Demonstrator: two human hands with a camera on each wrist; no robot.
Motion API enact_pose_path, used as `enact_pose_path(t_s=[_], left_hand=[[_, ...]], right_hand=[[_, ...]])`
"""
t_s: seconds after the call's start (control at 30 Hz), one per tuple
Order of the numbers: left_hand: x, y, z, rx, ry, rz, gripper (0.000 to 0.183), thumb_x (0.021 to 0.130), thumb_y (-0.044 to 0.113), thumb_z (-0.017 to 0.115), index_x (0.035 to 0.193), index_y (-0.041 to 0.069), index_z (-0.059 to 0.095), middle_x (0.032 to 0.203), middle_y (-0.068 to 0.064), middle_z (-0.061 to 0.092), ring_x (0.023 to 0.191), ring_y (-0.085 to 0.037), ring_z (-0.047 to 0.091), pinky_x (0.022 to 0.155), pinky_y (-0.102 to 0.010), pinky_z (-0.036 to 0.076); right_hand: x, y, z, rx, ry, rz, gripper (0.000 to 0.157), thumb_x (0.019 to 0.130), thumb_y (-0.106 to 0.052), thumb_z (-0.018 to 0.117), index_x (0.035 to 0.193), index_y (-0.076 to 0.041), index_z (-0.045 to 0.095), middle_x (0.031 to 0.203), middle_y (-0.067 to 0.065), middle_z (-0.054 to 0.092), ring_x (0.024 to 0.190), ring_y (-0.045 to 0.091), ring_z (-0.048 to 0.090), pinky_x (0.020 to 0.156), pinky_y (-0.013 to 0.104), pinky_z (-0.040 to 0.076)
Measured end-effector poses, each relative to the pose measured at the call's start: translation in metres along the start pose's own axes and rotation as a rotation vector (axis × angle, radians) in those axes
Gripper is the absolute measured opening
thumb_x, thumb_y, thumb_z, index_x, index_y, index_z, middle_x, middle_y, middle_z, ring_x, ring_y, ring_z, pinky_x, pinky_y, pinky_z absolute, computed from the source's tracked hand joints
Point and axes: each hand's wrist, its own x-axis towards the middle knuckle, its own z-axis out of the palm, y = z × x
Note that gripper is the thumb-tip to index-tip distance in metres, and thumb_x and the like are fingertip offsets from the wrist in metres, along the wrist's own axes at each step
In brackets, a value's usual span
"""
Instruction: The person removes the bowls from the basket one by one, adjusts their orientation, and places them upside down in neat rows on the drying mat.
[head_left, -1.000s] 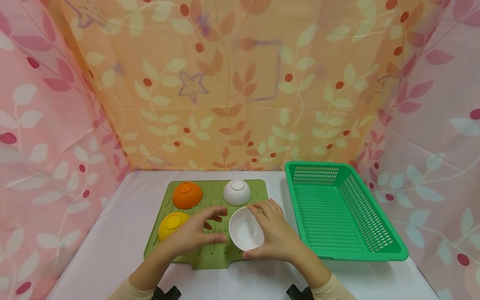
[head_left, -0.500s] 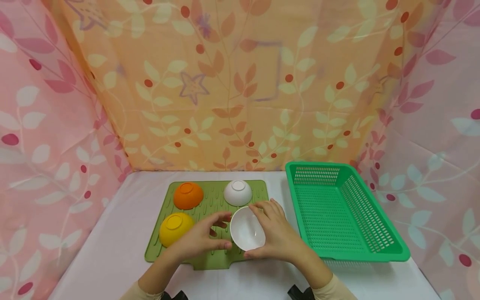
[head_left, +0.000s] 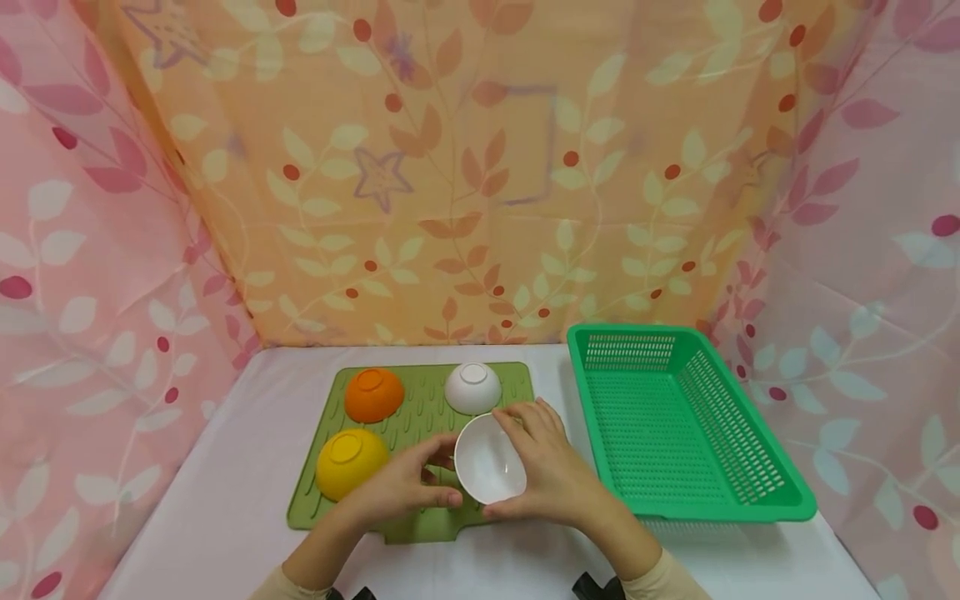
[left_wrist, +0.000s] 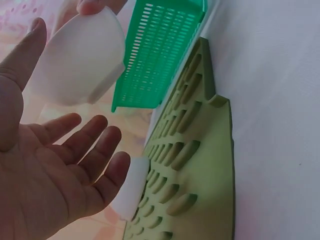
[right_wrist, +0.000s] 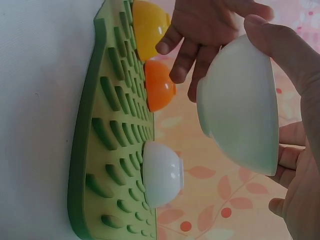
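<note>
A white bowl (head_left: 489,460), its inside turned toward the head camera, is held above the front right of a green drying mat (head_left: 420,527). My right hand (head_left: 551,467) grips it by the rim, thumb on the near side and fingers on the far side. To the bowl's left, my left hand (head_left: 408,483) is spread with loosely bent fingers; in the left wrist view a gap shows between its fingers (left_wrist: 102,145) and the bowl. A second white bowl (head_left: 473,388), an orange bowl (head_left: 374,396) and a yellow bowl (head_left: 351,464) sit upside down on the mat.
On the right of the white-covered table (head_left: 240,467) stands a green perforated basket (head_left: 667,417), with nothing seen in it. Flowered cloth (head_left: 480,208) hangs behind the table and along both sides.
My left hand has moved right, closer to the held bowl. The right hand keeps its grip with the bowl nearly still. The head view has shifted slightly.
</note>
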Motion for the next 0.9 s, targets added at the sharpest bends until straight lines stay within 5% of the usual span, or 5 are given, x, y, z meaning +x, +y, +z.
enact_pose_path(t_s=[0.2,0.53,0.9], left_hand=[[0.0009,-0.0037,0.0009,-0.027,-0.048,-0.013,0.067,0.090,0.032,0.080,0.148,0.016,0.049,0.128,-0.002,0.064,0.120,-0.026,0.059,0.096,-0.039,0.052],[0.0008,-0.0036,0.0065,0.016,-0.088,-0.047,0.080,0.087,0.048,0.078,0.152,0.014,0.046,0.121,0.002,0.067,0.113,-0.022,0.062,0.097,-0.042,0.050],[-0.0004,0.0003,0.0093,-0.028,-0.029,-0.054,0.062,0.091,0.038,0.078,0.140,0.006,0.056,0.116,-0.006,0.068,0.109,-0.024,0.062,0.095,-0.040,0.049]], right_hand=[[0.0010,-0.0002,0.0020,-0.018,0.031,-0.045,0.123,0.054,-0.070,0.091,0.148,-0.003,0.049,0.140,0.006,0.049,0.137,0.027,0.041,0.122,0.059,0.020],[0.0000,-0.0001,0.0046,-0.027,0.024,-0.047,0.122,0.056,-0.075,0.088,0.149,-0.004,0.048,0.142,0.005,0.048,0.138,0.027,0.040,0.121,0.060,0.021],[-0.0007,-0.0022,0.0074,-0.040,0.047,-0.083,0.125,0.055,-0.072,0.089,0.149,-0.002,0.047,0.142,0.007,0.048,0.138,0.027,0.040,0.121,0.058,0.022]])
